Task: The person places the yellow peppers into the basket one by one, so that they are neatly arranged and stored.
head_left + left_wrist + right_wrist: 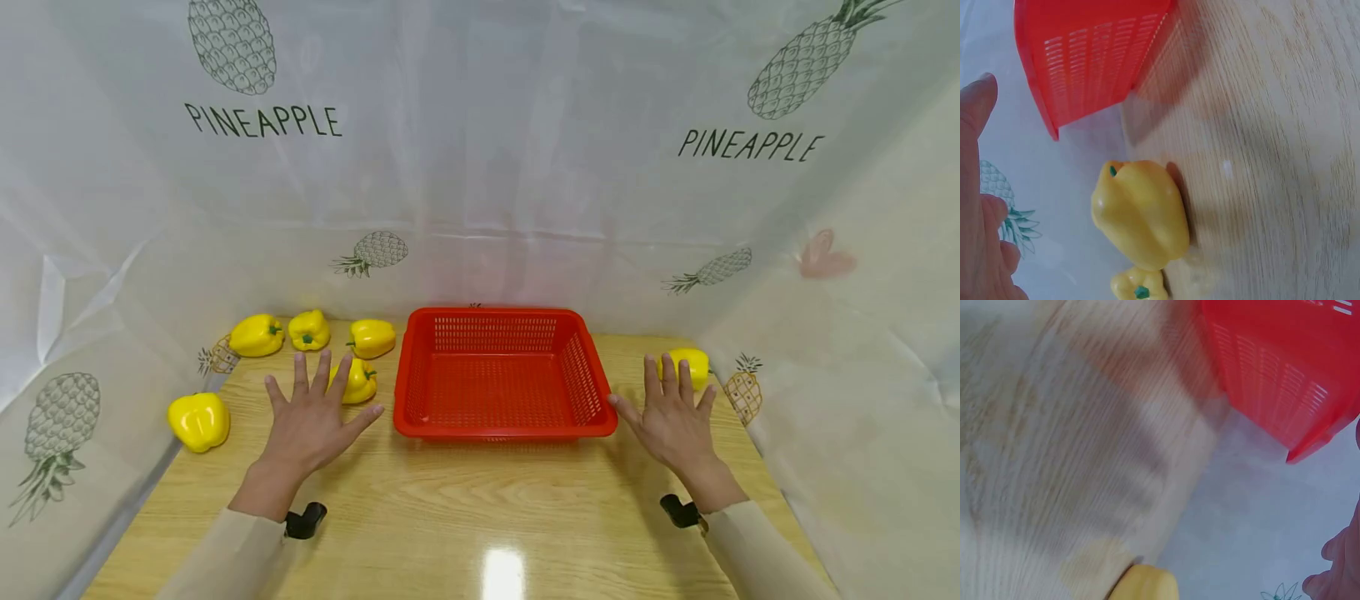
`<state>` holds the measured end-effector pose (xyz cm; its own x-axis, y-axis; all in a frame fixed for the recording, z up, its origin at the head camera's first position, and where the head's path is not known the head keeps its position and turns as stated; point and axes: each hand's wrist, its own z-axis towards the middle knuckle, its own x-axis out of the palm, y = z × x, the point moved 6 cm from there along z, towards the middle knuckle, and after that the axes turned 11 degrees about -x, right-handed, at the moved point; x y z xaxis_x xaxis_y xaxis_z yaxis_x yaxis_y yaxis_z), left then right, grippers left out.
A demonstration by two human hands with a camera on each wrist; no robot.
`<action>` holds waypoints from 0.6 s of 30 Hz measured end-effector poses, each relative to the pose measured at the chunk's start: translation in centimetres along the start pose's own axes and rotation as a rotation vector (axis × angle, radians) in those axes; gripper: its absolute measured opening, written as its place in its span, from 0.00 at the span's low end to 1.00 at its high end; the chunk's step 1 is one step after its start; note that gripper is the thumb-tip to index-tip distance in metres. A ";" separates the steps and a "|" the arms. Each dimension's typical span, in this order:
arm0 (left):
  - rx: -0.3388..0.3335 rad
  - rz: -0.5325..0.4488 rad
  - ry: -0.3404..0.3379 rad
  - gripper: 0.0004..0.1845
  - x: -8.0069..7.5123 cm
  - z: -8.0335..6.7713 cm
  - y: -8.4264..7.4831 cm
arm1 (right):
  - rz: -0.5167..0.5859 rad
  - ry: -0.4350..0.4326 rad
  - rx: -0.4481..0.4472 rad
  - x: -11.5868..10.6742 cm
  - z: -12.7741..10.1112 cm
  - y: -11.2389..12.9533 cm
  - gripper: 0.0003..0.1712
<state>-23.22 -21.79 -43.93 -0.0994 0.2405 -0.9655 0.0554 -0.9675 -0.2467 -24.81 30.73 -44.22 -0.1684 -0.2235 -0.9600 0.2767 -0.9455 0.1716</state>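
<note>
Both hands lie flat on the wooden table [465,517] with the fingers spread wide and holding nothing: the left hand [311,421] is to the left of the red basket [501,373], and the right hand [673,421] is to the right of it. It seems to be the starting step, because the basket has nothing inside and the yellow peppers all lie outside it: one [360,382] just beyond the left fingertips, three more farther left of the basket near the back, one [198,421] far left, and one [690,365] beyond the right fingertips. I judge that the next move calls for a hand to reach to the nearest pepper, close the fingers around it and lift it over the basket rim.
</note>
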 end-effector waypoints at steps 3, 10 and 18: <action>0.000 0.005 0.001 0.56 0.0 0.1 -0.1 | 0.014 0.000 -0.003 0.0 0.2 0.3 0.58; 0.006 0.011 -0.007 0.56 0.3 0.3 -0.4 | 0.019 0.002 -0.022 0.2 0.6 1.0 0.57; 0.028 0.021 -0.006 0.56 0.4 0.6 -1.6 | 0.011 0.013 -0.036 0.6 1.1 1.5 0.57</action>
<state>-23.98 -20.22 -43.91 -0.1050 0.2202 -0.9698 0.0296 -0.9741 -0.2243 -25.54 28.92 -44.27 -0.1533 -0.2311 -0.9608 0.3122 -0.9338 0.1748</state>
